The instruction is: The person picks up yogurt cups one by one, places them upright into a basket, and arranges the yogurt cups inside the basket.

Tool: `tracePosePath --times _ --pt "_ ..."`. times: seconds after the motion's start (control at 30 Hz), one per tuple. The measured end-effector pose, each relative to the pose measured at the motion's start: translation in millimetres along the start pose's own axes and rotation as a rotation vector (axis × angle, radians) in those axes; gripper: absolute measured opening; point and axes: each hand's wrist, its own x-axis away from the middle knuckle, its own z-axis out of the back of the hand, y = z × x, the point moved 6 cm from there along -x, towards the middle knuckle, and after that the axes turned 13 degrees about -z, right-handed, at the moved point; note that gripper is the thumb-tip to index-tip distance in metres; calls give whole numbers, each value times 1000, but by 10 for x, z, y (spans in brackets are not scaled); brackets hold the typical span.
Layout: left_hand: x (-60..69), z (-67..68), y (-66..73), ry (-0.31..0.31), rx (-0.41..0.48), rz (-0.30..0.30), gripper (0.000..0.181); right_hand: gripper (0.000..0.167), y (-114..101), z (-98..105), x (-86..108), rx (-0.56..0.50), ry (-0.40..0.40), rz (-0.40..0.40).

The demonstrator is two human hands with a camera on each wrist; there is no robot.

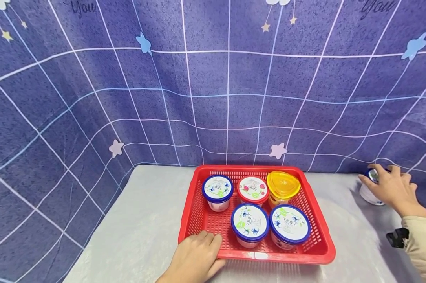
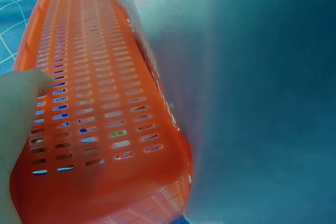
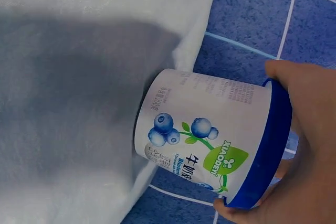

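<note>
At the far right of the table, my right hand (image 1: 393, 186) grips a white tub (image 3: 205, 129) by its blue lid (image 3: 268, 145); blueberries and a green leaf are printed on its side. My left hand (image 1: 196, 255) holds the front rim of a red plastic basket (image 1: 269, 256), its thumb outside the wall in the left wrist view. Inside the basket stand several tubs: blue-lidded ones such as the front tub (image 1: 250, 222), a red-lidded tub (image 1: 253, 190) and a container with a yellow lid (image 1: 283, 184).
A light grey cloth (image 1: 142, 220) covers the table. Behind it and at the left hangs a blue curtain (image 1: 205, 110) with a white grid and stars. The tub in my right hand is close to the curtain. A black strap (image 1: 397, 238) shows at the right sleeve.
</note>
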Motion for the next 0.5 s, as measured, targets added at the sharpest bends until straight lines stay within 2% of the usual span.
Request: tracePosePath --times 0.33,0.5 --pt "2 -8 0 -10 6 2 43 62 -150 95 50 -8 47 41" --pt "-19 -14 -13 -55 23 17 43 61 -280 172 68 -5 70 65"
